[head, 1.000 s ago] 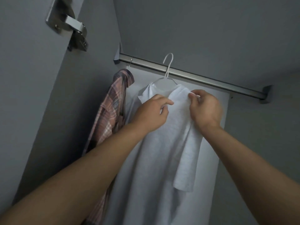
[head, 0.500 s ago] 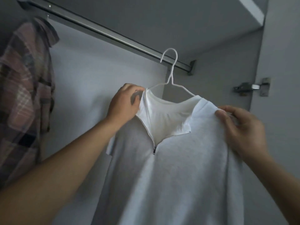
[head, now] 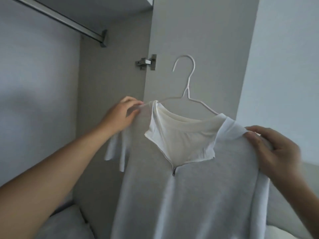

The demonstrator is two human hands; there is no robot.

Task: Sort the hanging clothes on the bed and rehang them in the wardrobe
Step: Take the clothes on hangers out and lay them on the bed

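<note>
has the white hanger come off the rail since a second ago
Yes. The white hanger hooked the rail then; now its hook hangs free, down and right of the rail's end.

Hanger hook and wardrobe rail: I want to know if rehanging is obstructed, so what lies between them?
In the head view, nothing solid: only the wardrobe's grey side wall and a door hinge show behind the stretch from hanger hook to rail.

top: plain light grey, white inner lining
zip: silver
hanger: white
rail: brushed silver
wardrobe wall: pale grey
hinge: silver metal
</note>
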